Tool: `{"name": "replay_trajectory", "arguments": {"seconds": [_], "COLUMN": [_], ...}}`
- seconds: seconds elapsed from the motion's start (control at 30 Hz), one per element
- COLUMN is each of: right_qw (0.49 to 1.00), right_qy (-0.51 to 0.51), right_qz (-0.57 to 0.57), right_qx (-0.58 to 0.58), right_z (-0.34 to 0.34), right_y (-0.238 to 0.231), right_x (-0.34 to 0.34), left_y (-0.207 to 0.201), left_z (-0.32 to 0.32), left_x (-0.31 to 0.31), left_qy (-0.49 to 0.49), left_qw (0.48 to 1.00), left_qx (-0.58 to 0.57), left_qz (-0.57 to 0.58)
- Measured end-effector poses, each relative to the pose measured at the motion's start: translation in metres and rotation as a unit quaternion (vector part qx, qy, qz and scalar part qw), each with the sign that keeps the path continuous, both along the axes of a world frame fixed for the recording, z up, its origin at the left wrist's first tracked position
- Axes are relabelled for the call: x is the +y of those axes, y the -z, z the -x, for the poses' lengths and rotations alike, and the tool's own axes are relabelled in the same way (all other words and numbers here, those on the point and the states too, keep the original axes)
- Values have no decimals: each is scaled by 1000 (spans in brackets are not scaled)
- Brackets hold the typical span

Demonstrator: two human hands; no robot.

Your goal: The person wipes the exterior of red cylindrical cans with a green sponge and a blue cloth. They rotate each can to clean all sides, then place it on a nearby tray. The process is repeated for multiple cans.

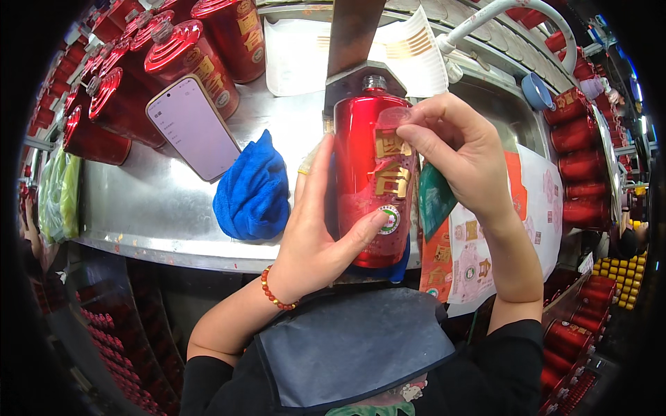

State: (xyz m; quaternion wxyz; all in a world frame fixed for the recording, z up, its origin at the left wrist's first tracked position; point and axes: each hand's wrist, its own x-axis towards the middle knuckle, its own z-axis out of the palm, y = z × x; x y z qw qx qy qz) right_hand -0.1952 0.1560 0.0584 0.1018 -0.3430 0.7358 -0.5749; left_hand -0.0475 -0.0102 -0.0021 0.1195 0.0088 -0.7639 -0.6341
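A glossy red bottle with a bare threaded neck lies in front of me, its neck pointing away. Gold raised characters and a round green-and-white emblem run down its right side. My left hand grips the bottle, fingers along its left side and thumb pressed beside the emblem. At the upper end of the gold characters, my right hand pinches the edge of a clear film. A flat green scraper sticks out below the right palm, apparently tucked in that hand; its upper end is hidden.
A blue cloth and a phone lie left on the metal table. Several red bottles crowd the far left. Printed decal sheets lie at right, below a white curved pipe. More red bottles stand further right.
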Motion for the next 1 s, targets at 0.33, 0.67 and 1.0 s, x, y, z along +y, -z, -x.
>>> {"name": "replay_trajectory", "arguments": {"seconds": [0.33, 0.67, 1.0], "right_qw": [994, 993, 948], "right_qy": [-7, 12, -9], "right_qz": [37, 49, -6], "right_qx": [-106, -103, -318], "right_z": [3, 7, -65], "right_y": [5, 7, 28], "right_x": [-1, 0, 58], "left_y": [1, 2, 12], "left_z": [-2, -2, -12], "left_x": [6, 4, -6], "left_qy": [-2, 12, 22], "left_qw": [1000, 999, 992], "left_qx": [-10, -27, -93], "left_qz": [20, -18, -84]}}
